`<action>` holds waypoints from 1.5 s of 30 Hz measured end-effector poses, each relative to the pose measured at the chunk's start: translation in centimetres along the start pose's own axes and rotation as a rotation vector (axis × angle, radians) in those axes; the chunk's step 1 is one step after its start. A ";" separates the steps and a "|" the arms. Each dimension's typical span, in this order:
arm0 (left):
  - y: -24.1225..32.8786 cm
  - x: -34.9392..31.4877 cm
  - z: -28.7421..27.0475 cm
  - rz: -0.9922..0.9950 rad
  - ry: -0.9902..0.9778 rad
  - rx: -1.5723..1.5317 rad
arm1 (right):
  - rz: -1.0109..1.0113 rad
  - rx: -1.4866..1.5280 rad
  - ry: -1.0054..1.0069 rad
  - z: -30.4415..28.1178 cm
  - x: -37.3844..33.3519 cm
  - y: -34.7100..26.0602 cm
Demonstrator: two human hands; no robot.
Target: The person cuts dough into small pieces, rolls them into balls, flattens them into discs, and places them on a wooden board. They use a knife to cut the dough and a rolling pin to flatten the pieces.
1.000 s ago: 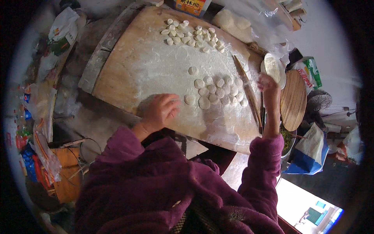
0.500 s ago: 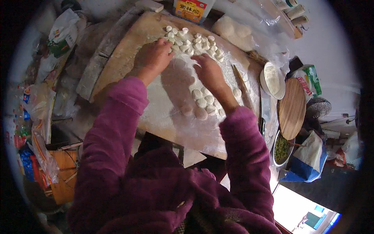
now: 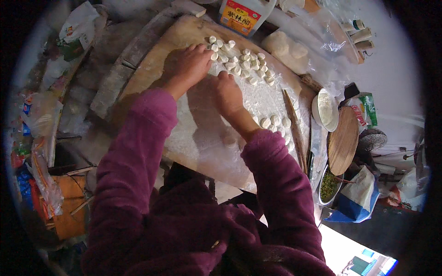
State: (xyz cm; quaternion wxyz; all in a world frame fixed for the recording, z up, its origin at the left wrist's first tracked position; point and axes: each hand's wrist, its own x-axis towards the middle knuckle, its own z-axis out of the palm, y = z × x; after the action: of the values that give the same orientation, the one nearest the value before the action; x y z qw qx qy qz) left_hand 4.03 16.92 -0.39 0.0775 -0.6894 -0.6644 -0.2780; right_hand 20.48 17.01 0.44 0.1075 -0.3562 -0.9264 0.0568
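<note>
Small pale dough pieces (image 3: pixel 245 64) lie scattered over the far part of a floured wooden board (image 3: pixel 147 69). My left hand (image 3: pixel 193 64) is at the left edge of this group, fingers bent and close together beside the nearest pieces. What its fingertips may hold is hidden. Closer to me and to the right, my right hand (image 3: pixel 228 94) is held low over the flour with its fingers curled in. Anything inside it cannot be seen. Beyond my right wrist sits a cluster of flattened dough rounds (image 3: pixel 275 121), partly hidden by the forearm. A tapered wooden rolling pin (image 3: pixel 294 126) lies right of them.
Along the right stand a bowl of flour (image 3: pixel 325 110), a round wooden board (image 3: pixel 344 140) and a bowl of chopped green filling (image 3: pixel 329 187). Behind the board are a plastic jug (image 3: pixel 244 17) and a bagged pale mass (image 3: pixel 285 49). Plastic bags (image 3: pixel 76 32) crowd the left.
The view has shifted, so the board appears further right. My right hand has moved left and nearer to me, away from the dough group, its fingers more curled. My left hand stays beside the pieces.
</note>
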 end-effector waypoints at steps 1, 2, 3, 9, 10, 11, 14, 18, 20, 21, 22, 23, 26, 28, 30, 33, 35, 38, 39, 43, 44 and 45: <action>0.2 0.5 0.6 -0.003 0.017 0.027 | -0.028 0.005 -0.009 0.0 -0.9 -0.3; 0.5 0.9 1.3 -0.041 -0.008 0.059 | -0.044 0.029 -0.015 0.1 -1.5 -0.5; 0.8 1.3 1.9 -0.071 -0.064 0.077 | -0.047 0.035 -0.030 0.1 -1.9 -0.6; 1.3 0.5 2.7 0.083 0.064 0.160 | -0.024 0.303 0.112 0.7 -3.0 -0.1; 1.4 0.0 2.5 0.112 0.026 0.129 | -0.040 0.340 0.158 0.9 -3.1 -0.3; 1.5 -0.7 2.1 0.145 0.004 0.099 | -0.056 0.377 0.203 0.9 -3.4 -0.4; 2.3 -2.7 1.0 0.164 -0.115 0.065 | 0.100 0.469 0.314 0.9 -4.8 -1.4; 3.1 -5.4 0.0 0.267 -0.023 -0.027 | 0.075 0.154 0.290 -0.1 -7.4 -1.0; 3.2 -6.5 -0.2 0.208 -0.107 -0.033 | 0.086 0.011 0.271 -0.4 -8.0 -0.5; 3.3 -7.0 -0.4 0.186 -0.133 -0.040 | 0.105 -0.004 0.244 -0.5 -8.2 -0.3; 3.4 -7.4 -0.6 0.168 -0.121 -0.075 | 0.097 -0.011 0.243 -0.5 -8.3 -0.3; 3.5 -7.8 -1.0 0.156 -0.093 -0.114 | 0.128 -0.029 0.206 -0.4 -8.4 -0.3; 4.0 -8.8 -3.2 0.120 -0.138 -0.126 | 0.087 0.126 0.231 -0.1 -8.8 -1.2; 4.5 -9.5 -5.5 0.083 -0.238 -0.119 | 0.032 0.070 0.217 -0.3 -9.2 -1.8; 4.7 -10.1 -7.7 0.022 -0.386 -0.131 | 0.061 0.061 0.114 -0.9 -9.4 -2.1; 4.9 -9.7 -8.6 -0.146 -0.324 -0.055 | 0.157 0.184 0.110 -1.4 -8.1 -2.6; 4.9 -9.1 -7.5 -0.150 -0.201 0.074 | 0.116 0.202 0.223 -0.7 -5.5 -3.2; 4.9 -8.6 -4.7 -0.150 -0.110 0.270 | 0.142 0.232 0.344 1.5 -2.5 -4.7; 4.7 -8.5 -3.8 -0.175 -0.170 0.333 | 0.202 0.258 0.294 2.3 -1.7 -4.9; 4.2 -8.9 -1.6 -0.245 -0.059 0.251 | 0.280 0.216 0.275 4.3 -1.0 -4.4; 4.1 -8.9 -1.5 -0.265 -0.083 0.235 | 0.269 0.234 0.330 4.5 -0.9 -4.3; 4.0 -8.9 -1.5 -0.288 -0.106 0.220 | 0.277 0.229 0.345 4.6 -0.9 -4.1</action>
State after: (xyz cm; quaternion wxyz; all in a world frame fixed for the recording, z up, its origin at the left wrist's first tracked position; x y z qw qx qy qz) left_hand 7.75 8.05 -2.46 0.0768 -0.5884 -0.7857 -0.1751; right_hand 17.40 13.28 -3.42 0.2952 -0.4697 -0.8242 0.1139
